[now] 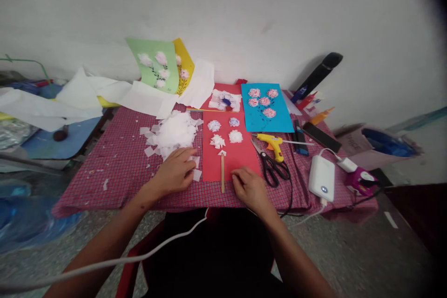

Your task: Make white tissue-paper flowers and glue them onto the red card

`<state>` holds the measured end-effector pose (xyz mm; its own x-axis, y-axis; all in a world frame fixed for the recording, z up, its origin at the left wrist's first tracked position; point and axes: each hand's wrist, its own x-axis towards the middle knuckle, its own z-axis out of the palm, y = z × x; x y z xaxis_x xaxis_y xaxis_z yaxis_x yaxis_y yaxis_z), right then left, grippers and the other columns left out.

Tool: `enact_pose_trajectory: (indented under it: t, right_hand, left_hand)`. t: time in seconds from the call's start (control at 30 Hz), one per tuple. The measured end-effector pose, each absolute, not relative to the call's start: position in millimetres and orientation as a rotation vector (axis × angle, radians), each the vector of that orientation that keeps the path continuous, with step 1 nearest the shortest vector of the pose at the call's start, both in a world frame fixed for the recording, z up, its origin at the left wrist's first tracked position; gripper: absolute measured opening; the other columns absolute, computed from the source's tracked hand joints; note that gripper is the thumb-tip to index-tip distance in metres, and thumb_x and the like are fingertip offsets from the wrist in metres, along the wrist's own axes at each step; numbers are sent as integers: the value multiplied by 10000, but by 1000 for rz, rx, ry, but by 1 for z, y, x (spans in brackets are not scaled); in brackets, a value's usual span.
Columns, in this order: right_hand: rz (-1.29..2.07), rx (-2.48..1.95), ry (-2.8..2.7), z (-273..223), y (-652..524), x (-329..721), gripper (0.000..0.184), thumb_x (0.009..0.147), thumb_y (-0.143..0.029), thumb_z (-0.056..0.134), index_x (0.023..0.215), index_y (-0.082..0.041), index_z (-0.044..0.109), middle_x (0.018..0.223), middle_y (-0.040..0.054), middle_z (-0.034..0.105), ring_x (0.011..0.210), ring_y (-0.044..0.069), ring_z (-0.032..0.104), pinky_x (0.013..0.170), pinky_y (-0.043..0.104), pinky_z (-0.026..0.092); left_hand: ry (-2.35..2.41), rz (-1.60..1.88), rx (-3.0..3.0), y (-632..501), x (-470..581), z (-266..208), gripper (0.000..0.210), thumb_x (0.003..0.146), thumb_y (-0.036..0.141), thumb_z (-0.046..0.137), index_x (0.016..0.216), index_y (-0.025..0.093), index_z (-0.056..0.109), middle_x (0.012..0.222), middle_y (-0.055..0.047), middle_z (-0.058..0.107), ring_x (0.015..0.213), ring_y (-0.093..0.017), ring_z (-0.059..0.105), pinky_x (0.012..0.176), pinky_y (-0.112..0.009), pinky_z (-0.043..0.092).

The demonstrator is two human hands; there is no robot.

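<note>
My left hand [177, 170] reaches over loose white paper squares [196, 175] at the near side of a white paper pile [175, 131]. Its fingers are bent but apart, with nothing visible in them. My right hand [249, 188] rests, fingers curled in, on the lower right edge of a red sheet [213, 167]; no object shows in it. Between the hands a flat wooden stick [222, 174] lies on the sheet, a small white paper piece [222, 152] at its far end. Several ruffled paper flowers, one of them plain white [235, 136], sit higher on the sheet.
Right of the sheet lie black-handled scissors [270, 167], a yellow glue gun [274, 143] and a white power bank [321, 178] with cables. Behind are a blue flower card [284, 118], a green flower card [164, 58] and an ink-stained tissue [216, 102]. A white cable [164, 243] crosses my lap.
</note>
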<state>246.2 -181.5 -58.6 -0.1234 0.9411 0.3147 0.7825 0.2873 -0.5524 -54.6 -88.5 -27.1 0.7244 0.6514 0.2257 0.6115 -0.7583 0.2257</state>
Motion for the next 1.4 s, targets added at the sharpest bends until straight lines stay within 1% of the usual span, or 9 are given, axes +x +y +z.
enact_pose_trajectory:
  t: [0.27, 0.37, 0.43, 0.57, 0.73, 0.87, 1.0, 1.27, 1.4]
  right_hand:
    - [335, -1541, -1966, -61, -182, 247, 192, 1018, -189, 561, 1063, -212, 746, 992, 82, 767, 896, 217, 729, 841, 324, 563]
    - [344, -1527, -1967, -61, -182, 248, 190, 1022, -190, 560, 1066, -214, 743, 985, 78, 762, 895, 212, 727, 845, 321, 565]
    - [335, -1530, -1974, -61, -181, 248, 192, 1028, -193, 556, 1069, -214, 742, 979, 78, 760, 887, 212, 726, 836, 323, 566]
    - [327, -1537, -1980, -58, -181, 247, 192, 1032, -198, 554, 1070, -218, 742, 985, 76, 764, 886, 210, 729, 818, 320, 566]
    - [319, -1518, -1974, -56, -181, 246, 188, 1035, -193, 551, 1066, -216, 735, 981, 75, 766, 869, 206, 723, 803, 320, 562]
    - [320, -1522, -1980, -56, -180, 246, 183, 1032, -181, 554, 1062, -207, 732, 955, 73, 759, 849, 210, 721, 786, 328, 560]
    - [318, -1496, -1974, -56, -180, 245, 174, 1027, -169, 558, 1061, -204, 726, 949, 76, 758, 840, 207, 721, 786, 327, 567]
    - [331, -1513, -1957, -57, -180, 245, 180, 1016, -163, 567, 1082, -226, 722, 963, 76, 762, 843, 213, 729, 785, 336, 592]
    - [310, -1512, -1957, -56, -180, 245, 181, 1017, -165, 565, 1078, -227, 723, 953, 77, 762, 827, 212, 727, 764, 337, 586]
  left_hand:
    - [1027, 676, 2805, -84, -46, -14, 183, 938, 178, 588, 1015, 177, 754, 1385, -167, 671, 1280, -325, 627, 1100, -522, 519]
    - [944, 767, 2780, -90, -30, -10, 214, 994, 243, 596, 804, 202, 686, 938, -83, 726, 925, -229, 680, 883, -393, 549]
    - [889, 864, 2751, -92, -19, -10, 334, 990, 267, 616, 661, 212, 591, 659, -26, 591, 655, -175, 561, 674, -325, 462]
    - [943, 1189, 2363, -73, -7, -7, 469, 967, 307, 659, 567, 203, 437, 509, 28, 397, 479, -115, 334, 516, -304, 238]
    - [1063, 1546, 1463, -27, 6, 13, 559, 1038, 456, 641, 596, 216, 397, 497, 43, 392, 453, -94, 346, 456, -267, 259]
    - [1002, 1591, 1363, 0, 18, 14, 575, 1029, 550, 648, 594, 214, 481, 472, 32, 458, 424, -81, 390, 427, -258, 278]
    - [984, 1596, 1293, 10, 21, -7, 626, 983, 617, 682, 579, 214, 426, 481, 44, 408, 427, -77, 358, 415, -259, 260]
    - [840, 1533, 1148, 10, 5, -18, 604, 982, 577, 685, 574, 213, 426, 484, 56, 341, 411, -71, 317, 416, -263, 240]
    - [855, 1576, 1102, 13, 7, -17, 405, 946, 419, 742, 680, 213, 517, 553, 59, 423, 477, -76, 420, 485, -244, 386]
